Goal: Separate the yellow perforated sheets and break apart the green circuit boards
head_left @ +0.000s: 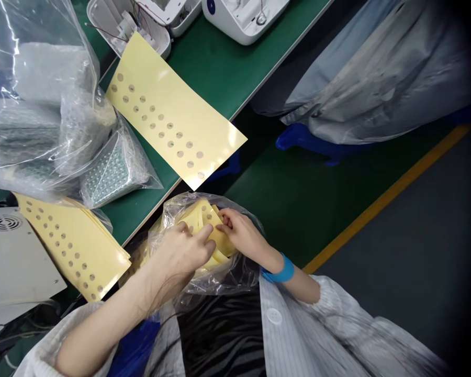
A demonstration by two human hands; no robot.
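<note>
A clear plastic bag (215,285) full of yellow sticker-backing pieces (223,241) sits against my lap, its mouth spread wide. My left hand (190,246) reaches over the bag's left side with fingers curled; whatever lies under the fingertips is hidden. On the opposite side, my right hand (241,233), with a blue wristband (284,269) behind it, has its thumb and fingertips closed at the edge of a yellow piece. Just beyond the bag, a large yellow sticker sheet (172,110) with rows of round grey dots overhangs the table edge.
A big clear bag of bubble-wrapped parts (51,115) rests on the green table (204,68). More dotted yellow sheets (70,246) are stacked at left, by a white vented box (11,262). White plastic housings (243,21) stand at the back. Grey cloth (369,78) drapes over blue plastic at right.
</note>
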